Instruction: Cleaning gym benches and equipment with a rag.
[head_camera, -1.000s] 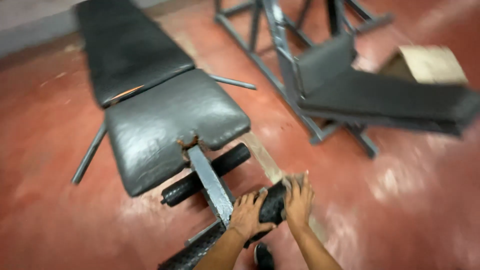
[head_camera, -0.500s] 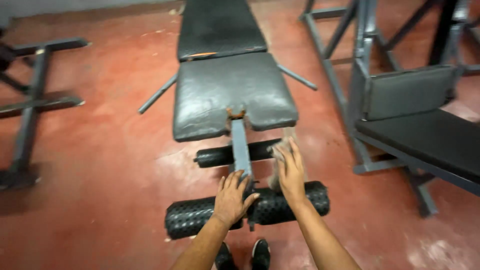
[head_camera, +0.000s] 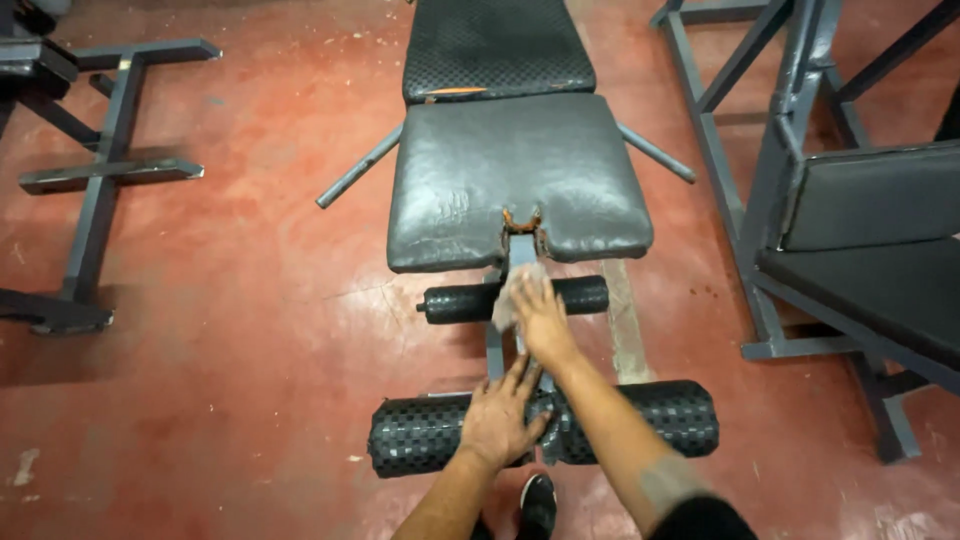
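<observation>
Head view: open red floor lies left of the fingers; grey frames crowd the right. Left hand rests flat, fingers spread, on the lower roller. Right hand presses a cloth against the post by the upper roller, below the worn seat.

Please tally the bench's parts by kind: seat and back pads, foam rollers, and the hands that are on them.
Pads: 2, seat pad and back pad
Foam rollers: 2, upper roller and lower roller
Hands: 2, left hand on the lower roller, right hand at the upper roller
Total: 6
</observation>
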